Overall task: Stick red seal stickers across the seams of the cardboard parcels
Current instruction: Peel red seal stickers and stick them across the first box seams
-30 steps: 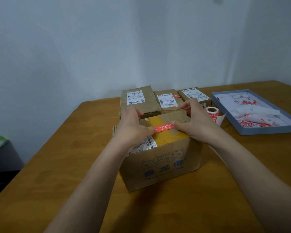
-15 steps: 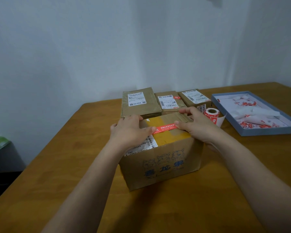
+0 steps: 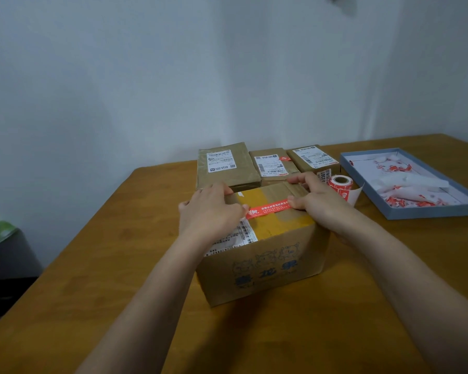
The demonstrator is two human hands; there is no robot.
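A cardboard parcel [image 3: 268, 268] with blue print stands on the wooden table in front of me. A red seal sticker [image 3: 269, 209] lies flat across the yellow-taped seam on its top. My left hand [image 3: 211, 211] rests on the parcel's top left, its thumb pressing the sticker's left end. My right hand [image 3: 316, 201] lies over the top right corner, its thumb on the sticker's right end. Behind stand three smaller parcels: a flat left one [image 3: 226, 166], a middle one [image 3: 270, 163] bearing a red sticker, and a right one [image 3: 312, 157].
A roll of red stickers [image 3: 341, 183] with a loose tail sits right of the parcel. A blue tray [image 3: 427, 211] holding peeled backing paper lies at the far right. A dark object with a green top [image 3: 0, 238] stands beyond the table's left edge.
The sticker has gone from held just above the seam to lying flat on the parcel. Both hands have settled lower on the top, thumbs on the sticker ends.
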